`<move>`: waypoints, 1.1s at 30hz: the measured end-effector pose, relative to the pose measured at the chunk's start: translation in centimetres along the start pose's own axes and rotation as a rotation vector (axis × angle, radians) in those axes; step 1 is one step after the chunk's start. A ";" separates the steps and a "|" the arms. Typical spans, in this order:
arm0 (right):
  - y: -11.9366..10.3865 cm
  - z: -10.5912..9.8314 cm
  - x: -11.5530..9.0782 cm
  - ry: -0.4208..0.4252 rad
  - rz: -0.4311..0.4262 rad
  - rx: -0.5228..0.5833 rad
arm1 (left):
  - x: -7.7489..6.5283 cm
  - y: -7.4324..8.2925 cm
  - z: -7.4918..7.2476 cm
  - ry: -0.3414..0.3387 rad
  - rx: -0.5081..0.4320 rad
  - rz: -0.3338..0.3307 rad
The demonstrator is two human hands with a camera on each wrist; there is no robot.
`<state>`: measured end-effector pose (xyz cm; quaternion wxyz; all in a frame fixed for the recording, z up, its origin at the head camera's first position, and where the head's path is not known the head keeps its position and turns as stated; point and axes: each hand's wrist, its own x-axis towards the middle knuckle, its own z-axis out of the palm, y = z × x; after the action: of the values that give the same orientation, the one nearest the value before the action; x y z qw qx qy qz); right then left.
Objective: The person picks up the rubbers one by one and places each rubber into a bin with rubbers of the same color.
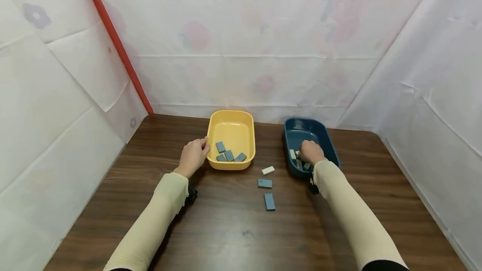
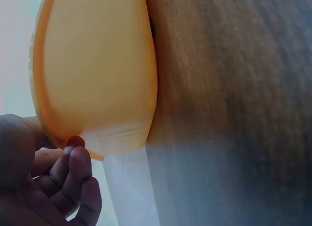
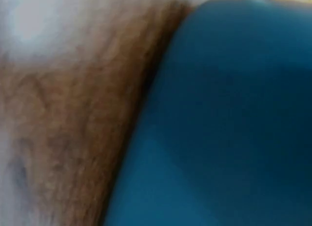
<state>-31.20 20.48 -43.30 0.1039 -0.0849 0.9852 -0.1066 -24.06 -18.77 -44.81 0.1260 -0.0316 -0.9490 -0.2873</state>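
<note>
My left hand [image 1: 193,157] is at the left side of a yellow tray [image 1: 230,117]. In the left wrist view its thumb and fingers [image 2: 80,167] pinch the rim of that tray [image 2: 97,65]. Several grey-blue rectangular tiles [image 1: 229,155] lie at the tray's near end. My right hand [image 1: 311,151] reaches down inside a dark blue tray [image 1: 302,124], above several cream tiles [image 1: 292,154]. Its fingertips are hidden, so I cannot tell if they hold a tile. The right wrist view shows mostly the blue tray's outer wall [image 3: 219,99].
Between and in front of the trays, one cream tile [image 1: 268,170] and two grey-blue tiles [image 1: 265,183] lie on the brown wooden table [image 1: 226,229]. White patterned sheets [image 1: 241,45] hang behind and at both sides. A red pole [image 1: 116,43] slants down at the back left.
</note>
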 end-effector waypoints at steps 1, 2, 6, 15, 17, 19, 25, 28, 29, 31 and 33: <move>0.2 0.0 -0.1 -0.011 0.005 0.003 | -0.1 0.1 0.2 -0.006 0.000 -0.005; 0.4 -0.1 -0.3 -0.021 0.011 0.003 | -0.1 0.3 0.4 -0.013 0.000 -0.005; 1.4 -0.1 -1.0 -0.036 0.041 0.005 | 0.1 1.1 1.1 -0.037 0.001 0.014; 1.6 0.1 -1.0 -0.014 0.038 0.016 | 0.4 1.4 1.1 -0.015 0.000 0.003; 1.6 0.3 -1.1 -0.011 0.034 0.016 | 0.4 1.3 1.2 -0.016 0.008 0.003; 1.7 0.4 -1.3 -0.017 0.047 0.027 | 0.3 1.2 1.3 -0.020 0.012 0.006; 1.8 0.5 -1.4 -0.016 0.059 0.065 | 0.0 1.0 1.3 -0.012 0.013 0.029; 1.4 0.6 -1.1 -0.012 0.052 0.076 | -0.2 0.8 1.0 0.007 0.021 0.030; 1.3 0.7 -1.0 -0.014 0.054 0.076 | -0.2 0.7 0.9 0.011 0.023 0.029; 1.1 0.8 -0.9 -0.019 0.058 0.074 | -0.4 0.6 0.7 0.014 0.032 0.025; 1.0 1.0 -0.9 -0.027 0.067 0.067 | -0.5 0.5 0.7 0.007 0.043 0.020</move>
<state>-30.27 21.39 -44.31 0.1234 -0.0499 0.9819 -0.1348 -23.64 -17.93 -45.21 0.1327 -0.0375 -0.9542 -0.2656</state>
